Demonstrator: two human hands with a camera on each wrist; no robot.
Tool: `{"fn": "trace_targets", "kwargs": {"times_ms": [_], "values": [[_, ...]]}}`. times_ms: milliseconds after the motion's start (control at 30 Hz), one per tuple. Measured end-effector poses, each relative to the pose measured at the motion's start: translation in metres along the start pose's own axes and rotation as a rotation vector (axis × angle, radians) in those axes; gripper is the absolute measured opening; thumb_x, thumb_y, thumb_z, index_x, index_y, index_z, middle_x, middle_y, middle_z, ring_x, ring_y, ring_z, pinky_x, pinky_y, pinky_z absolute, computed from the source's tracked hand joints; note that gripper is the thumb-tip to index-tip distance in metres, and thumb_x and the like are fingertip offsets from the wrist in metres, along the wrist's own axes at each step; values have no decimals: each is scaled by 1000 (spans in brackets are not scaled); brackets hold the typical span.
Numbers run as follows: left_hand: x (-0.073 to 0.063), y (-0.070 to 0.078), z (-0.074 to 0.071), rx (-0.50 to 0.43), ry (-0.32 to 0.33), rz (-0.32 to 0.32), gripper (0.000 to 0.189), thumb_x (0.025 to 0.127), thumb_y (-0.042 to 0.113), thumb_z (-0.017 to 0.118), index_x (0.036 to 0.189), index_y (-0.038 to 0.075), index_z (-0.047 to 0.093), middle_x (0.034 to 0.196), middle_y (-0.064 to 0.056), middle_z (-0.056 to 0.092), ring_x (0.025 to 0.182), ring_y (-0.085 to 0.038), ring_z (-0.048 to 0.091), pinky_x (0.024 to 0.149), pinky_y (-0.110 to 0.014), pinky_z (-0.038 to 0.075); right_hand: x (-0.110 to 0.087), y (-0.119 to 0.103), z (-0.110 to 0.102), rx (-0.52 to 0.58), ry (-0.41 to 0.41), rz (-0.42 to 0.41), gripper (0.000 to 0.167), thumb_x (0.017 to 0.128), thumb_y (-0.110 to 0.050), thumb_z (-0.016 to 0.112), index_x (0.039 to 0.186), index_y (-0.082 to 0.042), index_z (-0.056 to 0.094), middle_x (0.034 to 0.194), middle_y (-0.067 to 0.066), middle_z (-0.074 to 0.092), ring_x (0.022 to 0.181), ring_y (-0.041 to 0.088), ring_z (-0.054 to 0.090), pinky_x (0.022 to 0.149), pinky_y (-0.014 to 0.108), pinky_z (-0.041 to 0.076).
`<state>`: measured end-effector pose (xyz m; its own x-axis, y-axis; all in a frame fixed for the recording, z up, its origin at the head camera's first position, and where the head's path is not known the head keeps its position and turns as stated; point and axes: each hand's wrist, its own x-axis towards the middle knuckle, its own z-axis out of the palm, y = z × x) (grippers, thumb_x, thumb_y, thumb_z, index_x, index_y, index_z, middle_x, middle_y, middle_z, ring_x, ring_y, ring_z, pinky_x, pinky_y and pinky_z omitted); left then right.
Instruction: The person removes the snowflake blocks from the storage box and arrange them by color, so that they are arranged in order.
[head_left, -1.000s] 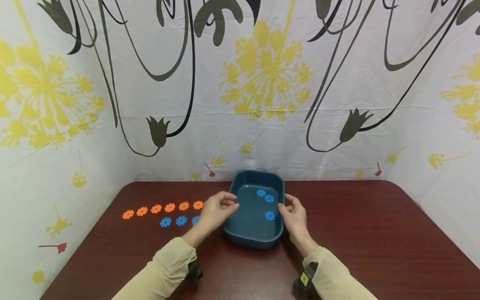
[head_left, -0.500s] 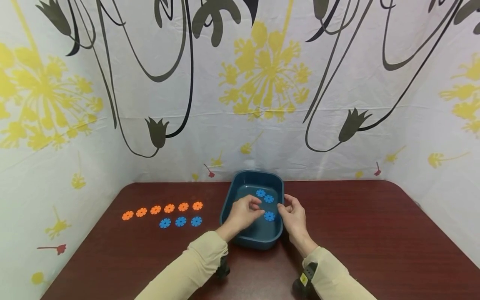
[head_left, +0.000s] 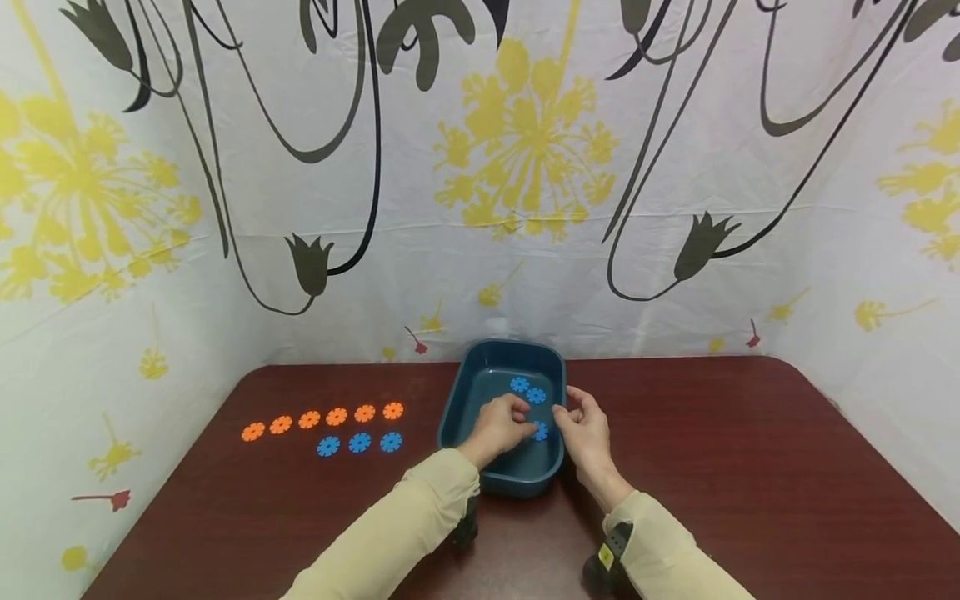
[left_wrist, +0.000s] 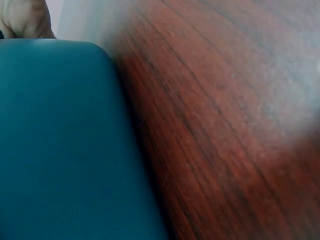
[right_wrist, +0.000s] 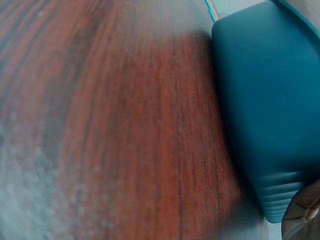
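A dark teal plastic bin [head_left: 463,417] stands on the table, with several blue notched discs on its floor. My left hand [head_left: 498,429] reaches over the bin's near left side. Its thumb and index finger are apart, with the thumb tip overlapping the nearest blue notched disc [head_left: 542,432]. Two more blue discs [head_left: 527,389] lie beyond the fingers. My right hand [head_left: 588,433] grips the bin's right rim, thumb at the inner edge and fingers outside. In the right wrist view, part of a hand [right_wrist: 302,212] shows by the bin's ribbed end.
Left of the bin, a row of several orange notched discs [head_left: 337,417] lies on the dark red-brown table [head_left: 720,475]. In front of it is a shorter row of blue discs [head_left: 359,442]. A patterned cloth [head_left: 525,283] hangs right behind the table.
My left hand has moved right, from the bin's left rim to over its inside, and down to the nearest blue disc. The right hand has stayed at the right rim.
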<state>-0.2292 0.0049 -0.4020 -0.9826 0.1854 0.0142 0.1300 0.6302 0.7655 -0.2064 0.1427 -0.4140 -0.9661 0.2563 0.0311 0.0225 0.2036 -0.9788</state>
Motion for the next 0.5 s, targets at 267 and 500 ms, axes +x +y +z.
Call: {"fn": "trace_targets", "kwargs": {"times_ms": [267, 500], "values": [[4, -1, 4, 62, -13, -9, 29, 77, 16, 77, 102, 5, 66, 91, -6, 67, 86, -19, 62, 74, -30, 50, -1, 0, 0, 1, -9, 7, 44, 91, -10, 56, 133, -1, 47, 64, -1, 48, 54, 8, 43, 48, 21, 36], [7, -1, 8, 149, -34, -5, 33, 76, 17, 78, 105, 5, 66, 93, -8, 68, 87, -19, 62, 76, -31, 50, 0, -2, -1, 5, -19, 12, 44, 92, -10, 55, 133, 0, 46, 65, -1, 47, 55, 7, 43, 49, 21, 37]]}}
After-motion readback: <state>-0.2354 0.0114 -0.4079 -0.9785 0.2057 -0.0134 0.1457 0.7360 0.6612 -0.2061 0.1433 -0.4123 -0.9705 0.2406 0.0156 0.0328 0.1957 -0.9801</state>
